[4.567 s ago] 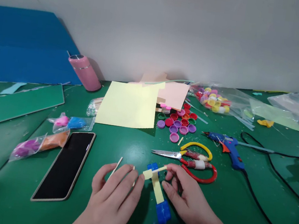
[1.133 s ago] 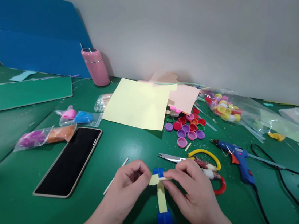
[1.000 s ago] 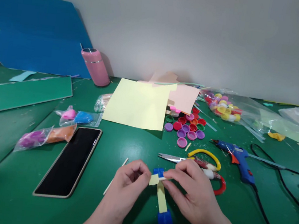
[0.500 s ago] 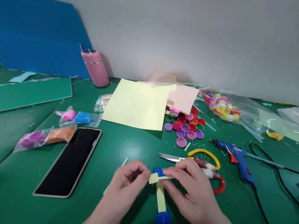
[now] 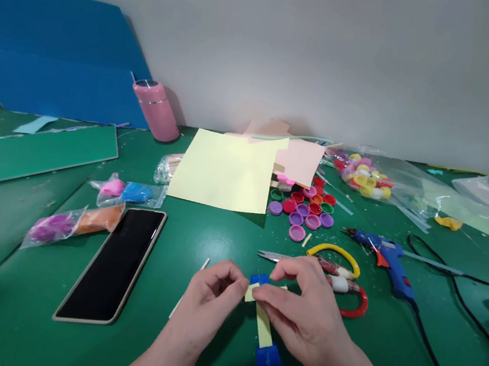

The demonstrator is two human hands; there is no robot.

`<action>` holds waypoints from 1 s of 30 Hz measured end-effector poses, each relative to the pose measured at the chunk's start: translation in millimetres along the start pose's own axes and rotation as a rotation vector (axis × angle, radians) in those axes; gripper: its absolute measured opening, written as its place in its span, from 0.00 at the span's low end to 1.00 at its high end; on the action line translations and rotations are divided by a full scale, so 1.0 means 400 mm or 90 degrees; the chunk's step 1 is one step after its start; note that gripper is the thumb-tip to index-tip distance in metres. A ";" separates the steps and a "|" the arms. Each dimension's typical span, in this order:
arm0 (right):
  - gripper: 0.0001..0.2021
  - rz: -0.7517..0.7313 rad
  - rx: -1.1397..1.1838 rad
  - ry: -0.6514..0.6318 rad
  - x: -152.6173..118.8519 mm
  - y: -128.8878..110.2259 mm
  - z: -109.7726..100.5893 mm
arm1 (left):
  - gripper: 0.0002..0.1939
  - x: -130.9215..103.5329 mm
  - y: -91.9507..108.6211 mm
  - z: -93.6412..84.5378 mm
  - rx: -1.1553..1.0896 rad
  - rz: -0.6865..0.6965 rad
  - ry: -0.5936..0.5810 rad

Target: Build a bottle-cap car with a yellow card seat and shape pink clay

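A pale yellow paper strip (image 5: 264, 326) runs between two blue pieces, one at its top (image 5: 259, 279) and a larger one (image 5: 268, 363) at its bottom. Across the upper end lies a small yellow paper piece (image 5: 250, 293). My left hand (image 5: 213, 302) pinches the left end of that small piece between thumb and index finger. My right hand (image 5: 306, 311) has its index finger and thumb on the same piece from the right, partly covering it. A thin white stick (image 5: 189, 288) lies left of my left hand.
Scissors (image 5: 341, 271) lie just behind my right hand, with a blue glue gun (image 5: 390, 256) to their right. Bottle caps (image 5: 296, 233) and a yellow sheet (image 5: 228, 172) are farther back. A phone (image 5: 112, 264) and a pink bottle (image 5: 157, 110) are on the left.
My right hand has shifted left along the small yellow piece, its index fingertip now near my left fingertips. The left hand and the blue pieces have hardly moved.
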State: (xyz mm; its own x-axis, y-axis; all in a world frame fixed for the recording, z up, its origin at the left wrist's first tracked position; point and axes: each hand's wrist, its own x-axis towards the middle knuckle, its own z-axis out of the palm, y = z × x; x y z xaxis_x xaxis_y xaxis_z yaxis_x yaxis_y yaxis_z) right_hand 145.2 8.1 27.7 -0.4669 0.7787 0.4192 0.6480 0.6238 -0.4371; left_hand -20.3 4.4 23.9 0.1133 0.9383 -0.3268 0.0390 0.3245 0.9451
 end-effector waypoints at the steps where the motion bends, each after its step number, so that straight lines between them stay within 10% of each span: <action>1: 0.08 0.000 -0.001 -0.001 0.000 0.001 0.000 | 0.11 0.001 -0.003 -0.001 -0.009 -0.004 -0.004; 16: 0.10 -0.001 0.003 -0.026 0.002 -0.006 0.003 | 0.08 -0.004 -0.014 -0.018 0.118 0.136 0.069; 20: 0.08 0.007 0.017 -0.027 0.003 -0.008 0.001 | 0.05 -0.005 -0.011 -0.026 0.156 0.246 -0.010; 30: 0.09 -0.006 0.020 -0.012 -0.003 -0.002 0.005 | 0.09 0.004 0.023 -0.046 0.175 0.105 -0.159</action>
State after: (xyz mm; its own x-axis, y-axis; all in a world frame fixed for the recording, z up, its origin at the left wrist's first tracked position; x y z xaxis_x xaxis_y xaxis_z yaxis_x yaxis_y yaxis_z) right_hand 144.1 6.6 25.9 -0.4846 0.7736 0.4084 0.6244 0.6328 -0.4579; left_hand -38.0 11.1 32.1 0.3762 0.9063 -0.1927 0.2610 0.0959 0.9606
